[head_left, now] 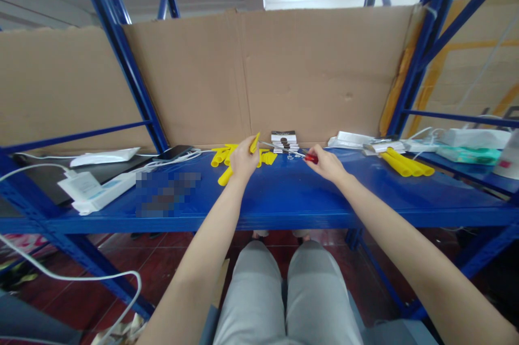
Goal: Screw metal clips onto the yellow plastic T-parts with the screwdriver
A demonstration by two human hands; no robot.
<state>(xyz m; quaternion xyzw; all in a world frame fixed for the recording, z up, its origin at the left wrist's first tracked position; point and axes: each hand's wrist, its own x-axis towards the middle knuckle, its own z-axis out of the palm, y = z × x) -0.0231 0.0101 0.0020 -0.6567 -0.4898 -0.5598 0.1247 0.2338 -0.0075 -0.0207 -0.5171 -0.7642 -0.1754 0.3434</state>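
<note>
My left hand (244, 159) is closed around a yellow tube (255, 143), whose tip sticks up past the fingers. In my right hand (326, 163) I grip the red handle of a screwdriver (311, 158). Its thin metal shaft slants left toward the yellow tube; I cannot tell whether they touch. More yellow tubes (221, 156) lie in a pile behind and beside my left hand. Between the hands, at the back, stands a small black-and-white box (284, 140), with tiny shiny pieces (290, 157) in front of it.
Everything lies on a blue metal shelf (295, 193) backed by a cardboard sheet (324, 64). At left are a white power strip (105, 193), cables and a dark phone (176, 153). Several yellow tubes (405, 163) and white packets (352, 140) sit at right. Blue posts (413, 74) frame both sides.
</note>
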